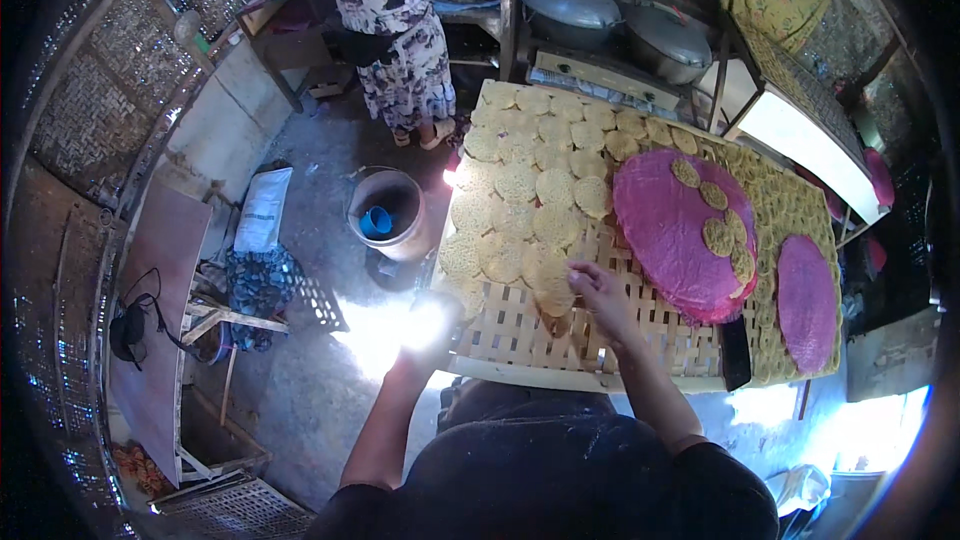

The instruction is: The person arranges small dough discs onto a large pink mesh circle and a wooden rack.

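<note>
your right hand [598, 290] is down on the woven bamboo drying rack [520, 335], fingers pinched on a pale lacy round cracker [556, 292] at the near edge of the laid-out batch. your left hand [425, 325] sits at the rack's near-left corner, washed out by sun glare, so you cannot tell whether it grips anything.

progress, as it looks: the far-left part of the rack is covered with rows of crackers [520, 180], edge to edge, while the near strip in front of you shows bare slats, so there's room left to fill. just right of your hand, on the rack, lies a big pink round tray [665, 230] with a few crackers along its right side; a smaller pink disc [806, 302] lies further right over a yellow woven mat [790, 210].

room: the rack's near edge is tight against you. left of the rack, on the concrete floor, stands a bucket [388, 212]. beyond the rack's far edge, two lidded metal pots [620, 25], and another person in a floral dress [395, 30] at a basin.
</note>
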The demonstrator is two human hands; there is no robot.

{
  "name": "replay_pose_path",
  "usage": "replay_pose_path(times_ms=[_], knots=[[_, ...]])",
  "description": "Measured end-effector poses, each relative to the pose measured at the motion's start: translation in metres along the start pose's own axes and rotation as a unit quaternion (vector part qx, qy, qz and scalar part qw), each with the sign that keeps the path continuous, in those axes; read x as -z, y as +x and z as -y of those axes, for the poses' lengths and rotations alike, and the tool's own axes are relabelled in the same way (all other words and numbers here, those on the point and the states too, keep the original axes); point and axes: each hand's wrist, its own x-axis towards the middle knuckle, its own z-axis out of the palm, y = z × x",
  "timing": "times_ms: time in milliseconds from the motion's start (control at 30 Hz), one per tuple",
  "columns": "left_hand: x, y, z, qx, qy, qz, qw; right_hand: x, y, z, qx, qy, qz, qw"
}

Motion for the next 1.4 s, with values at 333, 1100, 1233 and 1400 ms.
replay_pose_path(times_ms=[333, 1100, 1233, 1400], knots=[[0.016, 0.007, -0.008, -0.010, 0.036, 0.069, 0.997, -0.071, -0.008, -0.031, 0.148, -0.223, -0.002, 0.964], [-0.197, 0.254, -0.177, -0.065, -0.225, 0.130, 0.963, 0.287, 0.028, 0.028, 0.105, -0.661, -0.253, 0.699], [-0.309, 0.311, -0.172, -0.143, -0.147, 0.019, 0.978, 0.358, -0.009, 0.035, 0.155, -0.086, -0.223, 0.959], [-0.364, 0.331, -0.153, -0.033, -0.042, 0.141, 0.989, 0.457, -0.051, 0.042, 0.189, -0.135, -0.403, 0.885]])
